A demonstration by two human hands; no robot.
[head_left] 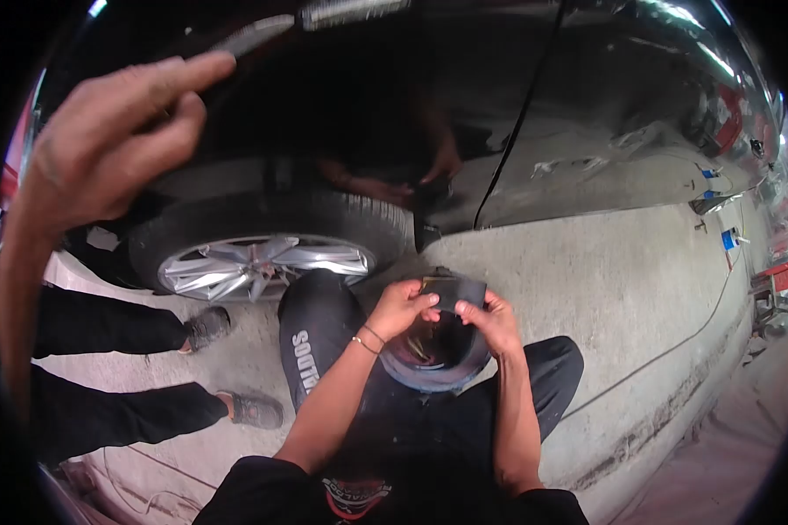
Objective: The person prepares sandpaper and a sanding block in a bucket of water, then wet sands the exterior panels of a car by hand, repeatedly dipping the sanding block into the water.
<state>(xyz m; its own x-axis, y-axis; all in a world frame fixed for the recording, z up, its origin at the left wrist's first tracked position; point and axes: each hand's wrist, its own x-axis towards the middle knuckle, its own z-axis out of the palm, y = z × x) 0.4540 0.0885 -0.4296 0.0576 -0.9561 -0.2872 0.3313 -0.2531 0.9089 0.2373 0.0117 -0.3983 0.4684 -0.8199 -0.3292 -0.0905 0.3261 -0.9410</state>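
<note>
A small dark rectangular piece, which looks like a sheet of sandpaper (pixel 458 292), is stretched between my two hands. My left hand (pixel 402 306) pinches its left end, thumb on top. At its other end, the thumb and fingers of my right hand (pixel 494 322) are closed on it. Directly below, a round bucket (pixel 438 381) stands between my legs. Dark liquid seems to fill the bucket, and a few light objects in it are too unclear to name.
A black car panel (pixel 341 105) rises ahead, above a wheel (pixel 263 267). Another person's hand (pixel 123 131) points at the panel from the left; that person's shoes (pixel 256 409) are beside me. A blue-and-white can (pixel 732 239) and a cable (pixel 648 366) lie on the right.
</note>
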